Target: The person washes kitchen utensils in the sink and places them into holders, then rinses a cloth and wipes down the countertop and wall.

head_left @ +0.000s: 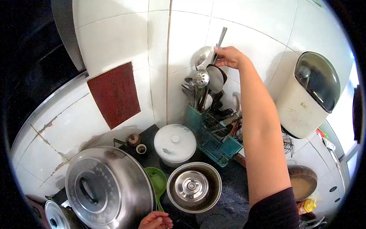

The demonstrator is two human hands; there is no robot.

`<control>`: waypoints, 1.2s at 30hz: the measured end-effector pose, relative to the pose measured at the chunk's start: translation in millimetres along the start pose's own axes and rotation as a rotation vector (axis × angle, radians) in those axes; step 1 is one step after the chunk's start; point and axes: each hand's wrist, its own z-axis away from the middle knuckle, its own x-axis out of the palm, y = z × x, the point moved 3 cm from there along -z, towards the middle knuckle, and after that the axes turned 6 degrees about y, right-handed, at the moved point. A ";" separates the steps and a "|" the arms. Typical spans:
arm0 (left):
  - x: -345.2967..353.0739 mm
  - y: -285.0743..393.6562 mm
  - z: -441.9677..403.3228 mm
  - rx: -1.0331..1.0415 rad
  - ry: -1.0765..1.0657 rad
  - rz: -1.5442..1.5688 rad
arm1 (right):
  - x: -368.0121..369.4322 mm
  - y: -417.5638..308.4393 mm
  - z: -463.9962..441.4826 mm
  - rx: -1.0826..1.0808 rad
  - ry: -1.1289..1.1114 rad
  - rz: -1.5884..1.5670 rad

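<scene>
My right hand (228, 57) reaches up to the utensil holder and is closed around a long thin metal utensil (222, 36), whose upper end points up above the fingers. What its lower end looks like is hidden among the other tools. Around it are a metal ladle (202, 56), a slotted skimmer (201, 78) and a dark-rimmed spatula-like tool (215, 79). The teal utensil rack (211, 154) stands in the corner below. My left hand (156, 220) shows only partly at the bottom edge, fingers loosely bent and apparently holding nothing, near the handle of a green scoop (156, 179).
A large steel lid (133, 179) fills the lower left. Beside the scoop stand a white lidded pot (174, 141) and a steel pot (217, 187) with a small metal lid inside. A cream box with a dark cover (305, 99) hangs at right, above a round wooden board (303, 183).
</scene>
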 end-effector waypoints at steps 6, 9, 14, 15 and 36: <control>7.6 -2.6 9.7 0.025 -0.011 -0.021 | 17.1 -35.2 21.1 0.120 0.086 0.981; 8.3 0.5 20.1 0.046 0.014 -0.003 | 12.5 -72.5 54.7 0.085 0.016 1.213; -10.2 -4.2 33.6 0.103 0.012 -0.006 | 11.9 -108.5 239.6 -0.558 0.092 0.824; -12.8 -5.7 36.1 0.089 0.024 0.001 | 10.7 -100.5 279.8 -0.544 0.087 0.814; 209.5 80.2 -153.2 0.596 -0.254 -0.776 | -75.5 86.2 330.9 -0.496 0.760 0.604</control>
